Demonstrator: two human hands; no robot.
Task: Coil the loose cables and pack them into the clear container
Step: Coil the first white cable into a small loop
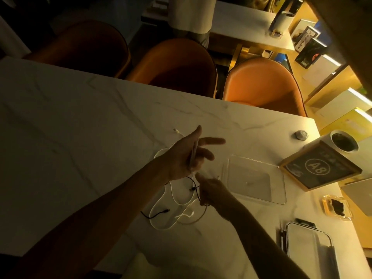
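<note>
Cables [177, 200] tangled, dim — right hand [211, 190] grip unclear.

two hands [187, 158], three chairs [265, 83], one clear container [255, 178]

sign [320, 168] | "A8" in circle, wood-framed dark board | other txt unreadable

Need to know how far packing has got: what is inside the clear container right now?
The clear rectangular plastic container looks empty; the table shows through its base. The white and black cables lie loose on the table beside it. Nothing covers its interior.
</note>
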